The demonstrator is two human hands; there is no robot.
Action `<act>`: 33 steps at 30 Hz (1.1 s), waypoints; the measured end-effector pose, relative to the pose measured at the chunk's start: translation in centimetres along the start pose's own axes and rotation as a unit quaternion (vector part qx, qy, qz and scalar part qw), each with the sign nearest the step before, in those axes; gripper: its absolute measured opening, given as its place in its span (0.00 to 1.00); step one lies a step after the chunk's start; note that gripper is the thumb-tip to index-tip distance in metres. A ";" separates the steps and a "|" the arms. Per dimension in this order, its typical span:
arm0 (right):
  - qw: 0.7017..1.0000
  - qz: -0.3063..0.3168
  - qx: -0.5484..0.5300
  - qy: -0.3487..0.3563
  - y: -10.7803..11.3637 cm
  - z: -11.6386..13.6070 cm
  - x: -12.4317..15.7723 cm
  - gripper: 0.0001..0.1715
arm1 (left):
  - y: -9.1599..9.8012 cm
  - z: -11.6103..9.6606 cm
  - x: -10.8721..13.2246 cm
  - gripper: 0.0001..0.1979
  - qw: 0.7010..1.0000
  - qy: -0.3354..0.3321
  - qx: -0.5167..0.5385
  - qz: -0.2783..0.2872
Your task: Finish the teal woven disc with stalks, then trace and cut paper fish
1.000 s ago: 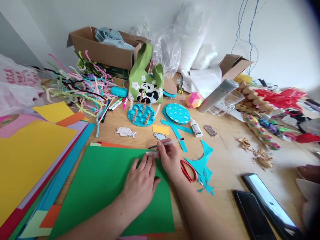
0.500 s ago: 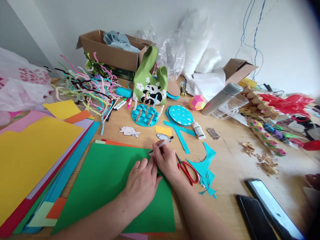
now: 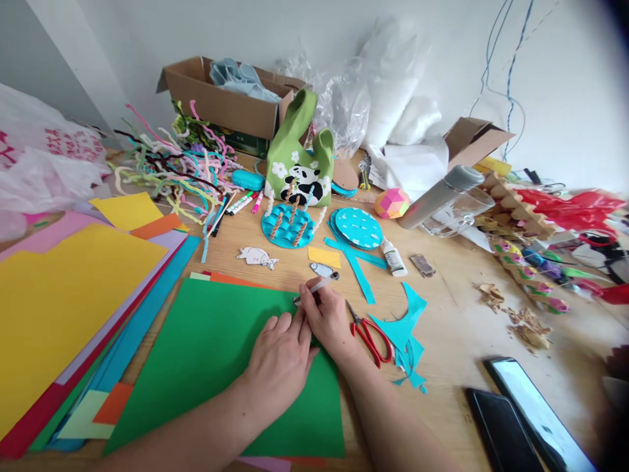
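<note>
A green sheet of paper (image 3: 196, 367) lies in front of me over other coloured sheets. My left hand (image 3: 280, 354) rests on it, fingers laid out and pressing down towards the sheet's upper right corner. In my right hand (image 3: 327, 318) is a pale pen (image 3: 322, 284) with a dark end, tilted low over that corner. Its tip is mostly hidden by my fingers, along with a small whitish bit beneath. Just beyond the pen are a paper fish cutout (image 3: 322, 269) and a yellow paper piece (image 3: 324, 257). Red-handled scissors (image 3: 376, 341) lie right of my right hand.
Coloured paper stacks (image 3: 73, 301) fill the left. Blue paper scraps (image 3: 405, 321), a glue bottle (image 3: 394, 257) and two phones (image 3: 501, 426) are on the right. Behind stand a woven blue disc (image 3: 289, 226), a green panda bag (image 3: 299, 164), a grey flask (image 3: 437, 196) and pipe cleaners (image 3: 171, 170).
The view has shifted slightly, moving the surroundings a little to the right in the picture. Both hands keep nearly the same pose, the pen still in the right one.
</note>
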State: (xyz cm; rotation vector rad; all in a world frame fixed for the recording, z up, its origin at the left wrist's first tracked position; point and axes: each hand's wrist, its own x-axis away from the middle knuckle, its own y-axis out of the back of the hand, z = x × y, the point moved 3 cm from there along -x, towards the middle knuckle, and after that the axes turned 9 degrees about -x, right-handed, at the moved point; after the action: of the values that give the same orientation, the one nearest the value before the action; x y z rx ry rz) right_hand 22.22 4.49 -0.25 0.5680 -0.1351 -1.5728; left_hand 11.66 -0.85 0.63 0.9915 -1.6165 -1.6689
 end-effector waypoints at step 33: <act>0.999 -0.004 -0.034 -0.038 -0.3 -0.2 -0.1 0.09 | 0.0 0.0 0.1 0.16 1.000 0.006 -0.002 -0.003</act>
State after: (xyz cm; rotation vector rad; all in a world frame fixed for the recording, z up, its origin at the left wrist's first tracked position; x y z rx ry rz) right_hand 22.07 4.70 -0.53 0.4576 -0.1364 -1.6016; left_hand 11.60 -0.97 0.61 1.0032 -1.6022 -1.6660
